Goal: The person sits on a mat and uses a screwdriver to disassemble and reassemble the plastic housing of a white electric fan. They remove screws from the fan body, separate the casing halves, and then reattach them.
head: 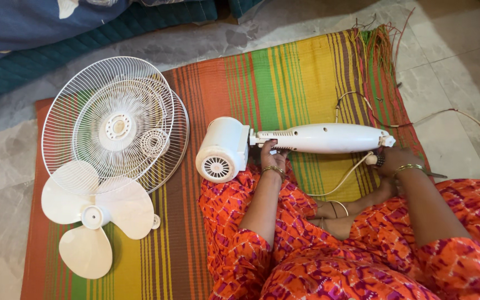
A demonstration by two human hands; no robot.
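Observation:
A white fan body lies across a striped mat: its round motor housing (223, 149) at the left, its long neck (323, 138) running right. My left hand (273, 155) holds the neck from below, just beside the motor housing. My right hand (394, 158) rests at the neck's far end, fingers closed around a dark tool (381, 160) near the cord outlet. A pale power cord (346, 175) trails from that end.
Two white wire fan grilles (112, 119) lie stacked at the left of the mat (284, 78), with a three-bladed white fan blade (93, 214) in front. Marble floor surrounds the mat; a blue-green quilt (40, 55) lies beyond. My folded legs in orange cloth fill the foreground.

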